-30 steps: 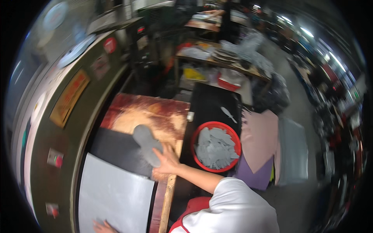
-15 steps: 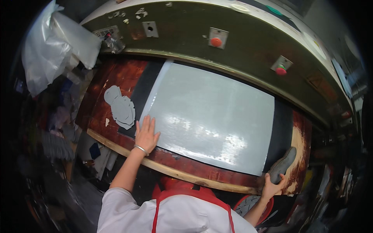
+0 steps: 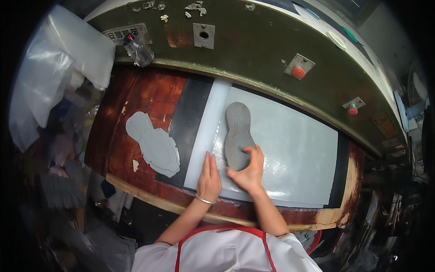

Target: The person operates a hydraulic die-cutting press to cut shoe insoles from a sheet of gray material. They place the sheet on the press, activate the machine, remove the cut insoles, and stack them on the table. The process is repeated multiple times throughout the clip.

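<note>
A dark grey shoe-sole-shaped block (image 3: 239, 122) lies lengthwise on the left part of a smooth pale grey sheet (image 3: 294, 149). My right hand (image 3: 250, 172) grips its near end between thumb and fingers. Just left of it, my left hand (image 3: 209, 182) lies flat, fingers straight and side by side, over a white board (image 3: 205, 129) whose strip shows beside the sheet. That hand holds nothing and is apart from the block. Under the board, a black mat (image 3: 192, 106) shows along the left side.
Pale grey sole-shaped cut-outs (image 3: 154, 147) are piled on the red-brown tabletop at left. Behind rises a dark green machine beam with red buttons (image 3: 297, 72) and a clear cup (image 3: 139, 51). Plastic bags (image 3: 45, 81) hang at far left. A wooden rail (image 3: 156, 197) edges the table.
My right hand has brought the sole-shaped block from the table's right end onto the sheet's left part. A wider white strip shows left of the sheet. My view has shifted left.
</note>
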Demonstrator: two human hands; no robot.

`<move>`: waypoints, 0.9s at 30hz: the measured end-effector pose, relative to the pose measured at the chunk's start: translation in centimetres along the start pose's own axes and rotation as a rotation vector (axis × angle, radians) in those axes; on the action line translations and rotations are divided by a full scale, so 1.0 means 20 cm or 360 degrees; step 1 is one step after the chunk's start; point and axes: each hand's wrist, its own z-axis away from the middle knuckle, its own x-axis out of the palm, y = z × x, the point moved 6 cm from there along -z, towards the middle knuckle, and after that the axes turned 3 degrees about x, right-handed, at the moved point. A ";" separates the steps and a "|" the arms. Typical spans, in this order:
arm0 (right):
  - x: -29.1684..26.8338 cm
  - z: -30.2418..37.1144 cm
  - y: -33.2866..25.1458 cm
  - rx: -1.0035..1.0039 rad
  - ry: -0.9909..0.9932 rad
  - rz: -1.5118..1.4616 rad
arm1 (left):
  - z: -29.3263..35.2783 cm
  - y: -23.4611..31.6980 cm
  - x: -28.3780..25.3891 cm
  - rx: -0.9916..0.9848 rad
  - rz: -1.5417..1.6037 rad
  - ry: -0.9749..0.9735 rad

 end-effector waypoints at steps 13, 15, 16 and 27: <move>-0.20 -0.32 0.39 0.0216 0.0221 0.0101 | -0.38 -0.04 0.03 0.0010 0.0205 -0.0161; -0.56 -0.49 0.64 0.0490 0.0666 -0.0093 | -0.40 -0.09 0.01 -0.0105 0.0394 -0.0166; -0.80 -0.59 0.70 0.0303 0.0876 0.0080 | -0.40 -0.09 0.00 -0.0033 0.0297 -0.0106; -1.41 -1.18 1.29 -0.0320 0.1758 0.1258 | -0.83 -0.16 0.25 0.0155 -0.0064 0.0192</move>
